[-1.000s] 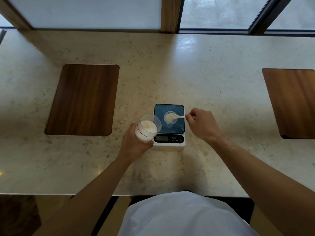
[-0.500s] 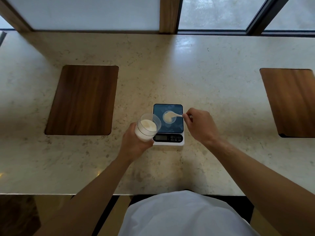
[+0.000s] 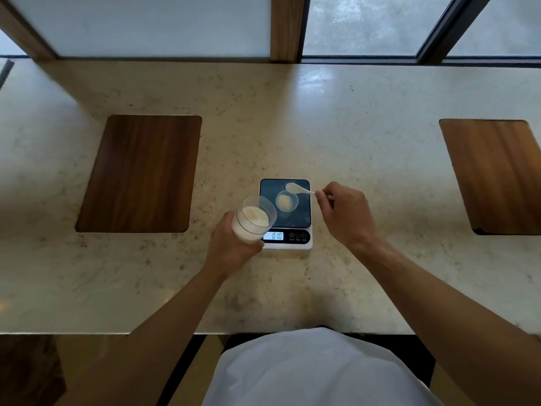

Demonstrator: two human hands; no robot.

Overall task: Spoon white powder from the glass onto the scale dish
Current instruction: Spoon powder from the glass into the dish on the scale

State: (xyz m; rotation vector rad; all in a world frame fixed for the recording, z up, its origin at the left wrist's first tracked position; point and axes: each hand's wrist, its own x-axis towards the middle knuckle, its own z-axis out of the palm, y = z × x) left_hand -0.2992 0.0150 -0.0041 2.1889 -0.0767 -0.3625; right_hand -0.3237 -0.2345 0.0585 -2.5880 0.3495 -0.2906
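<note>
Marble counter [image 3: 366,136]: square scale [image 3: 286,213], round dish [image 3: 287,201] w/ powder; glass [image 3: 253,219] tilted.

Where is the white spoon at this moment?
In the head view, the white spoon is held by the right hand, with its bowl above the far part of the scale, just beyond the small dish of powder.

Marble counter [image 3: 366,136] beneath windows [image 3: 360,24]
</note>
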